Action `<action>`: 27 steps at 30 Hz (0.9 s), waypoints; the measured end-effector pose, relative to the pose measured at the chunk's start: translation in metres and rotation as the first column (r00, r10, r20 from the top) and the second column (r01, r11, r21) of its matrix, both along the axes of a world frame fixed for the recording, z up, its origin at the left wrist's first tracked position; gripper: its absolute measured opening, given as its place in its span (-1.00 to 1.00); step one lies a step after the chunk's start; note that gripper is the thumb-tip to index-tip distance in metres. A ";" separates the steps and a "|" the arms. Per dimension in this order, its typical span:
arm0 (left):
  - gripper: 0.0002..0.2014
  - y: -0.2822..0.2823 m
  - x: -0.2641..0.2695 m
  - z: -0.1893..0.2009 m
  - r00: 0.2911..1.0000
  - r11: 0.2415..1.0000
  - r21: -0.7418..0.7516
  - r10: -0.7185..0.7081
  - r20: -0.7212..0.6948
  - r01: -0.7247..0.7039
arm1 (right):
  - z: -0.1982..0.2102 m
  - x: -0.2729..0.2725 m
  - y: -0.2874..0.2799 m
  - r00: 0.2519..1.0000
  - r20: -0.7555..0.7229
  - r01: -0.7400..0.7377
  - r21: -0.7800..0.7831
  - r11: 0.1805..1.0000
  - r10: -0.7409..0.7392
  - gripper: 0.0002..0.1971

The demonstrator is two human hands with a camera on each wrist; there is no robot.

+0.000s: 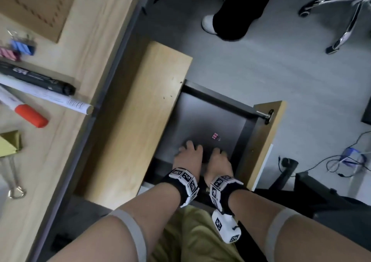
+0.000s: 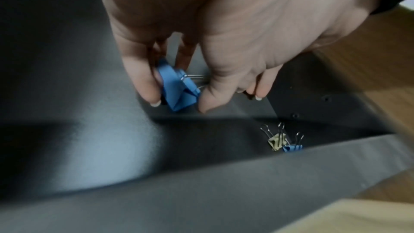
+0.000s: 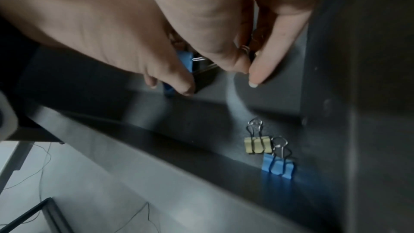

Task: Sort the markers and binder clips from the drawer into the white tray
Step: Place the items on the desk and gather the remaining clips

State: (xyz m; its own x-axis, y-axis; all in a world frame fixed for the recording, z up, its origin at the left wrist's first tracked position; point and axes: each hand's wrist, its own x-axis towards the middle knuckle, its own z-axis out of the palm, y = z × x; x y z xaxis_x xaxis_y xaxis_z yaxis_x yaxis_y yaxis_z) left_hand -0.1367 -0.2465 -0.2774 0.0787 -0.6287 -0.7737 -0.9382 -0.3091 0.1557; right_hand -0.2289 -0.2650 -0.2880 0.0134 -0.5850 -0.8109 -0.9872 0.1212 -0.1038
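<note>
Both my hands reach into the open dark drawer (image 1: 202, 119). My left hand (image 1: 188, 151) pinches a blue binder clip (image 2: 179, 91) between a finger and thumb, just above the drawer floor. Beside it, my right hand (image 1: 217, 156) pinches a small dark clip (image 3: 247, 50) with wire loops between thumb and forefinger. A small pink clip (image 1: 215, 135) lies loose ahead of my fingers. In the drawer's corner, a yellow clip (image 3: 257, 144) and a small blue clip (image 3: 277, 166) lie side by side. No white tray shows in any view.
On the wooden desk (image 1: 84, 47) to the left lie a black marker (image 1: 38, 77), an orange-capped marker (image 1: 26, 111), blue and pink clips (image 1: 22, 46) and a large gold clip (image 1: 10, 143). Beyond the drawer are a person's legs (image 1: 234, 10), a chair base (image 1: 345, 6) and floor cables (image 1: 351, 159).
</note>
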 end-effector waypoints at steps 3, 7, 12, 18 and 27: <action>-0.49 0.004 0.008 0.008 0.999 0.999 0.019 0.031 0.029 -0.031 | 0.005 -0.001 -0.008 1.000 -0.028 -0.010 0.010 1.000 0.010 -0.66; -0.31 0.009 0.023 0.016 0.989 0.987 0.057 0.151 -0.001 -0.151 | 0.013 0.005 -0.009 0.995 -0.092 -0.021 0.120 0.993 0.032 -0.77; -0.46 0.007 0.032 0.018 0.959 0.960 0.107 0.270 -0.090 -0.260 | 0.017 0.005 0.011 0.979 -0.120 -0.125 0.278 0.953 0.164 -0.80; -0.62 0.022 0.038 0.007 0.990 0.985 0.143 0.114 -0.078 -0.102 | 0.011 0.009 0.036 0.911 -0.084 -0.340 0.399 0.851 0.403 -0.62; -0.86 0.006 0.038 0.001 0.951 0.958 -0.100 0.245 -0.191 -0.267 | 0.009 -0.001 0.043 0.907 0.056 -0.408 0.356 0.841 0.416 -0.65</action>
